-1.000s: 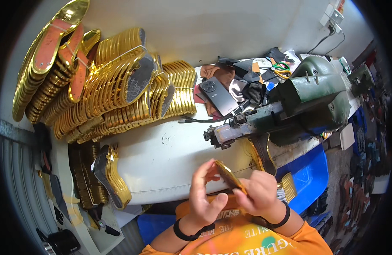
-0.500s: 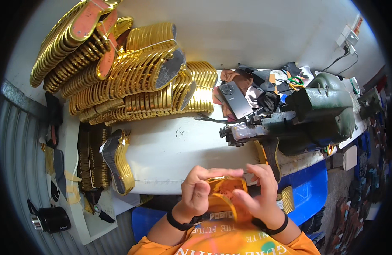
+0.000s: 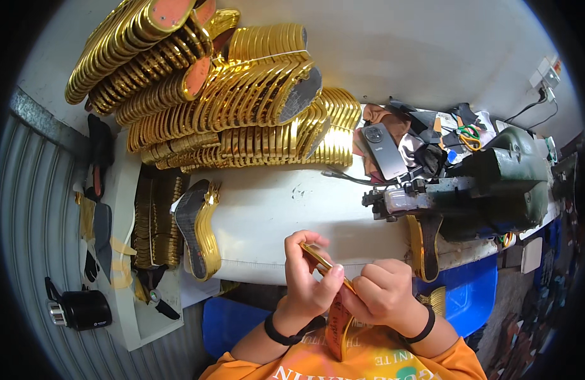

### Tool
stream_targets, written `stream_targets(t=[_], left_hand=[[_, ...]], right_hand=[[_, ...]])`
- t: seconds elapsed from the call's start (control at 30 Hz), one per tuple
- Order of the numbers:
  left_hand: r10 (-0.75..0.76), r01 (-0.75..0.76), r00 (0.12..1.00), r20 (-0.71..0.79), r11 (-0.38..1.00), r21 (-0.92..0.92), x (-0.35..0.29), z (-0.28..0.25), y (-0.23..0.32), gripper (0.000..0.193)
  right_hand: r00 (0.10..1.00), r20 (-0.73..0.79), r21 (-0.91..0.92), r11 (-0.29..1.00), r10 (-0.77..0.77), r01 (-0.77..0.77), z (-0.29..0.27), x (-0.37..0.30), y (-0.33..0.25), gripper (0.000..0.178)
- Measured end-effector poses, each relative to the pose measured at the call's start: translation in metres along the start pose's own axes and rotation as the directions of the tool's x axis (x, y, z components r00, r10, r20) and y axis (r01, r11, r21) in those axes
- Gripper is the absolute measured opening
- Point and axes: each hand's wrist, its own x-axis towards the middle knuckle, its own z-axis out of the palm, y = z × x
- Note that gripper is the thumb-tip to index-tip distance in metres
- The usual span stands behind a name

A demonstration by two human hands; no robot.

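Observation:
In front of my chest I hold a gold-edged shoe insole (image 3: 337, 326), seen nearly edge-on and tilted, with a reddish underside showing at its lower end. My left hand (image 3: 305, 278) grips its upper part, thumb on the near face and fingers behind it. Lower down, my right hand (image 3: 384, 288) is closed around the gold edge, the fingers curled and close to the left thumb. My fingers cover part of the insole. A dark-topped insole with a gold edge (image 3: 425, 250) lies beside the sewing machine (image 3: 495, 183), right of my hands.
Large bundles of gold-edged insoles (image 3: 222, 111) fill the back left of the white table (image 3: 273, 215). A smaller stack (image 3: 207, 234) stands at the left. Behind lie a phone (image 3: 384, 152), scraps and scissors (image 3: 470, 136). A blue bin (image 3: 473, 294) sits below; a black flask (image 3: 83, 310) is far left.
The insole has turned from showing its shiny face to nearly edge-on. My right fingers, spread before, have closed on it. The whole view has shifted, so the table appears farther right.

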Motion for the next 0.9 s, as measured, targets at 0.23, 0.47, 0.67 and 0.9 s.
stream_targets(t=[0.23,0.47,0.67,0.9], left_hand=[[-0.095,0.091,0.995,-0.033,0.990,-0.108,-0.001,-0.032,-0.019,0.025],[-0.354,0.569,0.796,0.492,0.714,-0.408,-0.029,-0.044,-0.009,0.087],[-0.430,0.454,0.886,0.173,0.881,-0.133,-0.033,-0.063,-0.020,0.059],[0.115,0.162,0.970,-0.212,0.342,0.926,-0.012,-0.087,-0.078,0.066]], right_hand=[[0.980,0.151,0.118,0.982,0.130,-0.148,0.005,0.005,-0.007,0.034],[0.930,0.075,0.533,0.774,0.360,-0.342,0.010,0.000,0.009,0.025],[0.831,0.321,0.539,0.633,0.455,-0.555,0.018,-0.021,0.021,0.033],[0.552,0.509,0.542,0.252,0.660,-0.802,0.003,-0.073,0.040,0.027]])
